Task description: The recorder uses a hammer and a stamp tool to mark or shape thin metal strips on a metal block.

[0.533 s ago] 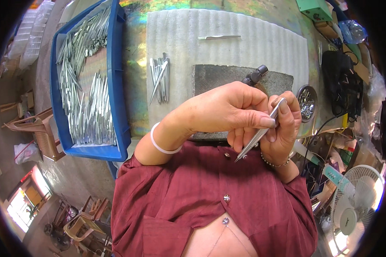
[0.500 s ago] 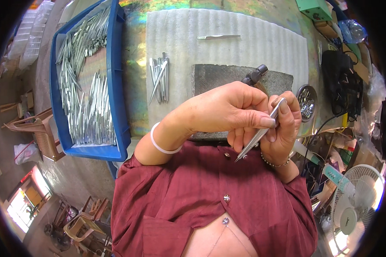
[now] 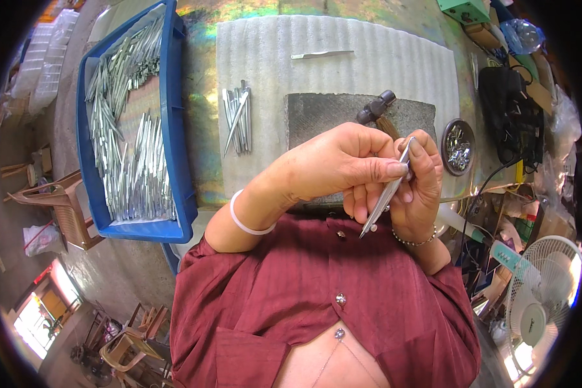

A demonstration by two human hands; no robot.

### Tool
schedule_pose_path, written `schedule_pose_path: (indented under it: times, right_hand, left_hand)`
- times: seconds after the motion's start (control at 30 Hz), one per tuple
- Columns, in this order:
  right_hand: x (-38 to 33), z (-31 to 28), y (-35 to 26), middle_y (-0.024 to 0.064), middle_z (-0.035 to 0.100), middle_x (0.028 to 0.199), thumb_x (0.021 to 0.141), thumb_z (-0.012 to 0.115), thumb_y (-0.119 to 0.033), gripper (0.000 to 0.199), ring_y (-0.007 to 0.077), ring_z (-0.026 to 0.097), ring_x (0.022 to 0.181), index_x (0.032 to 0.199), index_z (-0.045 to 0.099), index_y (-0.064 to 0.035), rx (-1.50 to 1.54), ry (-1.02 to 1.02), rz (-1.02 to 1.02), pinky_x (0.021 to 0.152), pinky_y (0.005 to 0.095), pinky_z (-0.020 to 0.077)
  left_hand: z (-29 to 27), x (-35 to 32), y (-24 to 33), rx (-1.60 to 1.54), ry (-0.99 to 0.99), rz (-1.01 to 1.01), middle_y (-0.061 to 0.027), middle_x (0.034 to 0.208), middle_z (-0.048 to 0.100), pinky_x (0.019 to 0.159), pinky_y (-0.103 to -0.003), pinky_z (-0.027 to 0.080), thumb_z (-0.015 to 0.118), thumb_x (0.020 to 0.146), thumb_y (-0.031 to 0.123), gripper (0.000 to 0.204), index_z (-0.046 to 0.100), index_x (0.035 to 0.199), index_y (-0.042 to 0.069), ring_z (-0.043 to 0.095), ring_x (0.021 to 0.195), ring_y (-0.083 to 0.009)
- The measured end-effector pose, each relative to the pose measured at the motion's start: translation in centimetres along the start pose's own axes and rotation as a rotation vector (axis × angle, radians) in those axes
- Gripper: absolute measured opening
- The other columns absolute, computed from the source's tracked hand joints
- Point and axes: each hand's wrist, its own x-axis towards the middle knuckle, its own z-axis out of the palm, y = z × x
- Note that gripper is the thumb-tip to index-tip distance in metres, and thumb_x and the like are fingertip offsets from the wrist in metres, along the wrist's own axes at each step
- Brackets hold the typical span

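Metal tweezers (image 3: pixel 383 205) held up in front of a dark red shirt (image 3: pixel 284 284).
The left hand (image 3: pixel 352 165) and right hand (image 3: pixel 425 187) each keep a closed, pinching grip on the upper part, tip slanting down-left; beyond, a hammer (image 3: pixel 376 107) lies on a dark slab (image 3: pixel 317 113), left of a dish (image 3: pixel 458 172) of small metal parts; farthest, another slim metal piece (image 3: pixel 323 55) rests on white foam (image 3: pixel 265 52).

The left hand (image 3: pixel 349 165) and right hand (image 3: pixel 425 184) cover the upper part of the metal tweezers (image 3: pixel 380 210) and the lower handle of the hammer (image 3: pixel 377 108). Shiny bits (image 3: pixel 458 154) in the round dish (image 3: pixel 457 172) are too small to identify; the top edge crops the green box (image 3: pixel 464 10).
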Motion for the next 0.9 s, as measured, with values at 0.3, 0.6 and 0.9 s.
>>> schedule_pose_path:
  times: [0.3, 0.6, 0.9]
  right_hand:
    - [0.0, 0.2, 0.2, -0.0011, 0.052, 0.063, 0.092, 0.055, -0.014, 0.012, 0.0017, 0.037, 0.041, 0.083, 0.052, -0.0063, -0.051, -0.051, 0.061, 0.035, 0.0166, 0.0279]
    - [7.4, -2.5, -8.4, 0.0063, 0.062, 0.076, 0.095, 0.051, -0.014, 0.012, 0.0028, 0.042, 0.048, 0.086, 0.054, -0.0049, -0.510, -0.072, -0.396, 0.042, 0.0163, 0.0328]
    - [21.5, -12.5, -9.6, 0.0129, 0.059, 0.071, 0.087, 0.057, -0.021, 0.021, 0.0192, 0.056, 0.060, 0.086, 0.057, -0.0004, -1.671, -0.032, -0.452, 0.058, 0.0311, 0.0446]
  left_hand:
    - [0.4, -1.1, -0.5, 0.041, 0.080, 0.042, -0.0041, 0.064, 0.060, 0.043, -0.018, 0.044, 0.058, 0.092, 0.020, 0.021, 0.052, 0.082, 0.003, 0.058, 0.050, -0.0084]
    - [-4.3, -6.7, -3.7, 0.839, 1.186, 0.568, -0.0094, 0.063, 0.059, 0.050, -0.026, 0.044, 0.063, 0.084, 0.007, 0.009, 0.061, 0.089, 0.000, 0.056, 0.053, -0.0105]
    - [-8.9, -8.1, -5.5, 1.338, 1.559, 0.217, -0.0162, 0.082, 0.063, 0.059, -0.042, 0.047, 0.060, 0.086, 0.017, 0.014, 0.061, 0.090, 0.004, 0.061, 0.071, -0.0352]
